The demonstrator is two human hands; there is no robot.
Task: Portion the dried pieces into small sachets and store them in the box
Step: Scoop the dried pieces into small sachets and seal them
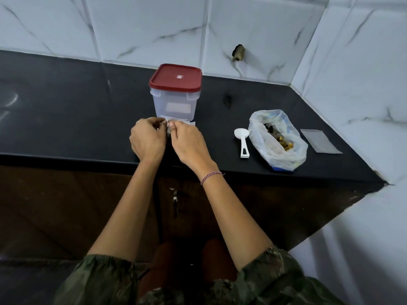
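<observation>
Both hands meet at the front edge of the counter (66, 111), just in front of the box (175, 102). The left hand (148, 139) is curled, its fingers bent in and its thumb pressed toward the fingertips, pinching one side of a small white sachet (168, 131). The right hand (189, 140) is narrowed the same way, thumb and forefinger closed on the sachet's other side, the remaining fingers folded under. Most of the sachet is hidden between the two hands, so whether it holds anything cannot be told. The box stands upright with its red lid (176, 78) on, and a pale rectangle shows through its clear wall. To the right, well apart from the hands, a white spoon (243, 139) lies just beside an open plastic bag (259, 128) holding the dried pieces (282, 143). A flat spare sachet (320, 140) lies past the bag, near the tiled wall.
</observation>
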